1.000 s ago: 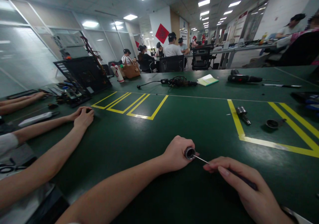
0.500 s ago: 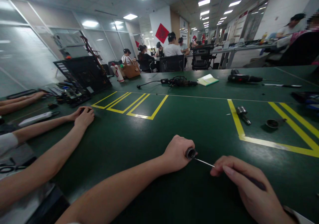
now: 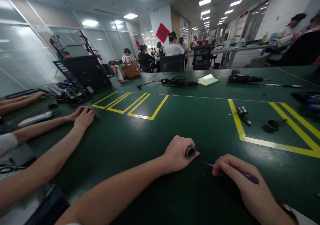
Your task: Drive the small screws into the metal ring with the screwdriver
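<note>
My left hand (image 3: 178, 154) is closed around a hollow metal cylinder (image 3: 190, 152), its round opening turned toward me. In my right hand (image 3: 237, 175) is a thin tool, maybe a screwdriver or pick, with a slim metal shaft (image 3: 207, 163) and a dark handle (image 3: 250, 177). The shaft's tip points at the cylinder, a little apart from it. Below the shaft a tiny dark square piece (image 3: 204, 174) lies on the green table. Farther right, inside yellow tape, lie a metal chuck-like part (image 3: 243, 115) and a cup-shaped metal part (image 3: 273, 123).
A co-worker's hands (image 3: 84, 116) rest on the green table (image 3: 120, 141) to the left. Along the back lie a black corded tool (image 3: 180, 81), a notepad (image 3: 208, 80), a black power tool (image 3: 245, 78) and a pen (image 3: 282, 85). A dark rack (image 3: 82, 74) stands at back left.
The tool's shaft has drawn out of the cylinder's mouth and now sits just right of it. A tiny dark square piece now shows on the table below.
</note>
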The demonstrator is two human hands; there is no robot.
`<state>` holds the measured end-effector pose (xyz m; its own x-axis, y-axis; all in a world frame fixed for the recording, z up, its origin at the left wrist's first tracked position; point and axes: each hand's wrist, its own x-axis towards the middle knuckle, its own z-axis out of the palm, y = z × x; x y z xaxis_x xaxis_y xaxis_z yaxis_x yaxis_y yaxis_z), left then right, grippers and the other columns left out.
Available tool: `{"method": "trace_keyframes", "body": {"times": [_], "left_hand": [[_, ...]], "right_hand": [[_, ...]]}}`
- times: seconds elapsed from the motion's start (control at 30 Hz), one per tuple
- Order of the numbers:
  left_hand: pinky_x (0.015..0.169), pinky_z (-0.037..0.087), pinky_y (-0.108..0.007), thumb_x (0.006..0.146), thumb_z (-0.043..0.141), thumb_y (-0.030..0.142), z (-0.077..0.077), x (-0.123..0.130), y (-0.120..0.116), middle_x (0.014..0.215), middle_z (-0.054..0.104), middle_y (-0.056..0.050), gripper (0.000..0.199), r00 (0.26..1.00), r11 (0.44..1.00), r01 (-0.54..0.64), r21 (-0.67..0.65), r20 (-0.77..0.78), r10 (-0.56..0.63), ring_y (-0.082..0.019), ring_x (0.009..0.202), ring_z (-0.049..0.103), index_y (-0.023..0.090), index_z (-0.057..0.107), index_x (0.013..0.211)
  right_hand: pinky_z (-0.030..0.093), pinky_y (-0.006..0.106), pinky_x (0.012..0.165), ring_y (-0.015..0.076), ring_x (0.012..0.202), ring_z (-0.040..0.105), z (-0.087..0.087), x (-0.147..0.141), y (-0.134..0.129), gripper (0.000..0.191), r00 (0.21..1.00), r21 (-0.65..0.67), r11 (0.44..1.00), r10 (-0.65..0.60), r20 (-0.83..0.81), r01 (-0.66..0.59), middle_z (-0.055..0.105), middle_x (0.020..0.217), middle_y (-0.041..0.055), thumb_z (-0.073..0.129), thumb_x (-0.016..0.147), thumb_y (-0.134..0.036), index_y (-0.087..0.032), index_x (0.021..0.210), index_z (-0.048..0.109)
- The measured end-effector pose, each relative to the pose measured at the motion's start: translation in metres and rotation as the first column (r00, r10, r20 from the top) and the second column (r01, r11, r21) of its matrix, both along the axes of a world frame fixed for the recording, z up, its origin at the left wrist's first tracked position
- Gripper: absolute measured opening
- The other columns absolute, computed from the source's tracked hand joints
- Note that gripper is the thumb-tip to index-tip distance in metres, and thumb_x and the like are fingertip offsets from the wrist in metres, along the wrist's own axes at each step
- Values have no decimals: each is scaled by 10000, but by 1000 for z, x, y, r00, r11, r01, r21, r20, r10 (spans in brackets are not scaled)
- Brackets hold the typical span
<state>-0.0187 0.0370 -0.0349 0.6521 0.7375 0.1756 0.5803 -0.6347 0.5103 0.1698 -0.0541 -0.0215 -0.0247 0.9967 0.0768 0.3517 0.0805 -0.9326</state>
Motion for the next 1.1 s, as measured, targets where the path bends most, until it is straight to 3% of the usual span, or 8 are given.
{"method": "trace_keyframes", "body": {"times": [0.2,0.4,0.53,0.8,0.93,1.1], "left_hand": [[555,373,-247,727,683,341,1,-1,-5,796,549,7,305,979,977,-166,-131,96,179,-148,688,500,194,461,876],[572,383,-239,741,665,276,-9,-2,0,774,495,30,266,902,968,-232,-93,353,250,-115,645,462,197,426,830],[607,398,-241,728,685,255,-11,-3,1,800,499,22,270,858,964,-266,-15,453,244,-117,673,465,194,438,819],[695,446,-284,736,680,237,-1,-1,-1,829,555,-19,179,871,968,-231,94,463,163,-158,772,526,190,520,799],[716,455,-292,786,609,229,-2,-1,-1,838,566,-28,113,875,977,-204,69,461,150,-159,777,537,185,522,845],[678,446,-277,805,566,227,-4,-3,-2,808,562,-23,85,923,989,-143,35,364,121,-153,741,529,182,504,841]], "right_hand": [[488,287,549,200,626,631,-1,-2,-3,258,999,61,998,-11,37,8,648,656,25,496,848,-384,-220,708,637],[500,271,599,167,652,624,-5,-10,1,256,987,41,987,154,38,-155,629,712,14,474,902,-363,-220,758,630],[523,302,676,184,758,634,-9,-12,2,230,965,-24,964,263,0,-263,651,841,38,469,912,-347,-216,840,644],[498,357,853,221,986,621,-11,-8,1,165,956,-22,959,278,-94,-281,668,1006,44,512,895,-319,-249,934,656],[509,369,848,240,1004,627,-7,-7,-1,184,964,-39,972,225,-138,-233,684,1024,49,538,873,-364,-257,933,674],[523,366,742,246,879,649,-13,0,-3,235,974,-58,997,37,-225,-52,694,904,58,523,874,-428,-245,941,655]]}}
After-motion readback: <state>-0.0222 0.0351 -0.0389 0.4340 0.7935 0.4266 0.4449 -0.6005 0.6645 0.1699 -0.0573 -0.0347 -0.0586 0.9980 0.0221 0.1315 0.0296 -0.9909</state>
